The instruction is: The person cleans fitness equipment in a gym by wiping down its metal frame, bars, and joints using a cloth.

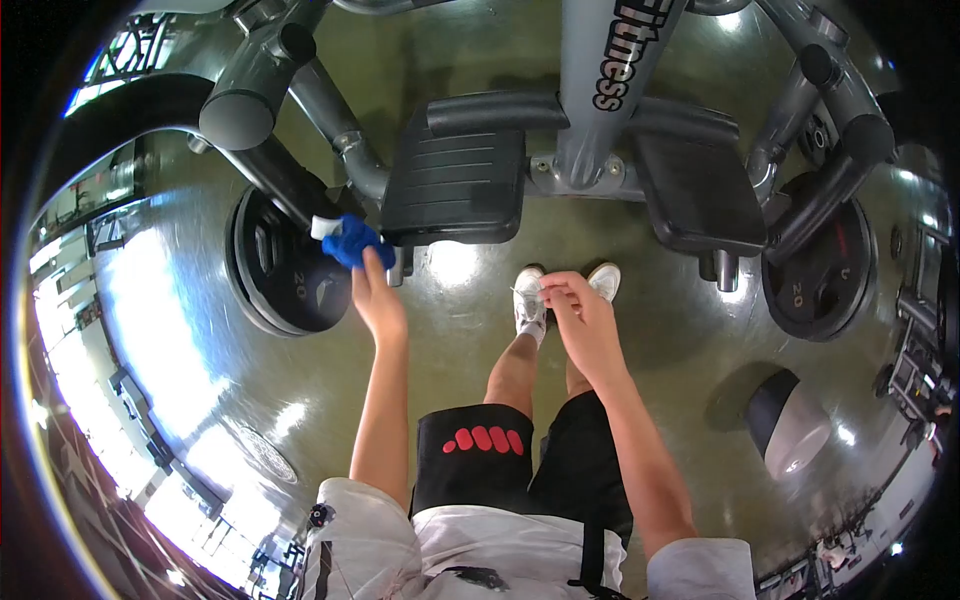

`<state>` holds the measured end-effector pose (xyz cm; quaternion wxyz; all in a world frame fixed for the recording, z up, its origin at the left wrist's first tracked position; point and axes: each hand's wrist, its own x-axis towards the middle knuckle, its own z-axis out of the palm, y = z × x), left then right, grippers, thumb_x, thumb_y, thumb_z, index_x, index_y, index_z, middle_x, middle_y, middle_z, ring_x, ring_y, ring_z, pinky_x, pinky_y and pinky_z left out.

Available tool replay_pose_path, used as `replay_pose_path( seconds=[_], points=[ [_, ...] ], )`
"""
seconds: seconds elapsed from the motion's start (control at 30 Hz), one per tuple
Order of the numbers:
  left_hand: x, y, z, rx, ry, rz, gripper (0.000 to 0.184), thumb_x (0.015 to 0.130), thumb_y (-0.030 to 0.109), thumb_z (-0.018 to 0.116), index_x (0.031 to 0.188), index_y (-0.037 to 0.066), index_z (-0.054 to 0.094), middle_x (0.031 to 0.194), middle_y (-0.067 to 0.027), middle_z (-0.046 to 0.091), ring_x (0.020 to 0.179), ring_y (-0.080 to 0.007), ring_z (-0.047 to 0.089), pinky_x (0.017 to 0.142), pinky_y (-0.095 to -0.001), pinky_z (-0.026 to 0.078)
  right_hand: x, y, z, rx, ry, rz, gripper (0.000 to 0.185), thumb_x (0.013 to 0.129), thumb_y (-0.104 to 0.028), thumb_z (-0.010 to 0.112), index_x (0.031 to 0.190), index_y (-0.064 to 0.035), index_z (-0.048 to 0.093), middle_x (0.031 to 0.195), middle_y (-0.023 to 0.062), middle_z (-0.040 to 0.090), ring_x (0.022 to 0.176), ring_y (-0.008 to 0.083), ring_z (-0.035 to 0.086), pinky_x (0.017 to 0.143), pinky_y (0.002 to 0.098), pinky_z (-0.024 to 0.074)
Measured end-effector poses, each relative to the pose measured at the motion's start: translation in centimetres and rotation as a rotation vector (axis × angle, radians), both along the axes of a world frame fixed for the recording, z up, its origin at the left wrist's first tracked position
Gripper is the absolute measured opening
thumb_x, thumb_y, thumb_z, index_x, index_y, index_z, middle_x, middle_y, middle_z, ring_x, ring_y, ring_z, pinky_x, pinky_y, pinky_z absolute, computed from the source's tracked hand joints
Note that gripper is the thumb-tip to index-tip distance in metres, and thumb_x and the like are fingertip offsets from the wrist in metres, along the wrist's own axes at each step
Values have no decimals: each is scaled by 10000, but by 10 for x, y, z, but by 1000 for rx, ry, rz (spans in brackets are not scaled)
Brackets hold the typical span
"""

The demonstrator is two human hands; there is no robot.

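My left hand (378, 305) grips a crumpled blue cloth (352, 240) with a white piece (325, 227) sticking out at its far end. The cloth is by the lower end of a black machine arm (285, 180), close to the left black pad (455, 185); I cannot tell whether it touches either. In front of my body, above the white shoes (529, 300), my right hand (585, 320) hangs with loosely bent fingers and nothing visible in them. The right black pad (700, 190) lies farther forward of that hand.
A grey machine post (590, 100) with "Fitness" lettering stands between the pads. Black weight plates marked 20 flank it, one left (290, 265) and one right (820, 260). A black and pale rounded object (788, 425) rests on the shiny floor (450, 340) at right.
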<state>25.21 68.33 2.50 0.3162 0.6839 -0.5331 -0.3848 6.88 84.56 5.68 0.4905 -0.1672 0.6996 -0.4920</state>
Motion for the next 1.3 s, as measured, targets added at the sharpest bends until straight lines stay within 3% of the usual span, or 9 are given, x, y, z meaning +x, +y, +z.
replay_pose_path(
  seconds=[0.2,0.67,0.7,0.77,0.8,1.0,1.13,1.23,1.3],
  points=[
    [-40,17,-53,-318,-462,-278,331,900,160,517,1184,-10,537,1461,-190,238,1326,-473,166,1070,-499,206,14,-3,-2,45,-20,66,201,898,-95,476,1042,7,571,909,144,641,856,212,630,765,301,478],
    [-104,105,-21,-41,-12,-559,331,895,127,515,1189,-25,514,1448,-182,278,1371,-417,78,1086,-457,190,-7,29,-20,214,21,86,217,899,-104,455,1037,6,581,892,134,651,817,187,636,720,288,474],
    [-105,108,-14,-83,38,-474,296,915,162,507,1148,-13,558,1296,-185,483,1270,-324,383,1011,-375,324,-12,31,-24,183,32,44,218,900,-107,452,1034,5,582,885,134,654,815,191,638,724,290,475],
    [-95,111,2,349,176,-199,256,933,240,513,923,3,608,813,-21,582,772,-123,524,682,-256,411,-18,35,-36,121,8,-57,217,902,-110,447,1021,6,586,874,132,658,815,196,641,743,287,477],
    [-87,107,12,406,180,-145,303,937,298,516,737,75,560,665,91,418,612,-39,319,517,-232,275,-22,34,-34,120,6,-62,217,902,-110,447,1021,6,586,874,132,658,815,196,641,743,287,477],
    [-33,58,28,131,180,301,298,948,345,475,852,75,557,709,50,485,580,-24,354,485,-202,256,-29,40,-33,132,4,-68,215,897,-121,461,1025,0,585,911,128,657,814,189,639,751,280,476],
    [-17,19,5,-106,-68,-55,310,946,245,486,994,-46,579,1011,-123,611,907,-188,563,797,-297,433,-23,39,-30,162,-15,-71,214,894,-121,470,1023,6,584,902,133,655,806,187,637,745,277,477],
    [-26,-7,-40,-310,-646,-594,273,903,195,529,1054,-19,607,1285,-251,462,1274,-480,282,1047,-450,282,-18,36,-26,118,-49,-48,213,914,-107,462,1053,3,580,905,104,648,831,148,615,780,261,474],
    [-52,5,-49,-475,-756,-454,264,894,172,528,1089,8,597,1291,-210,476,1273,-484,278,1063,-502,223,-16,33,-23,133,-70,-33,211,884,-114,488,1021,13,585,895,152,647,819,212,634,745,290,477]
  ],
)
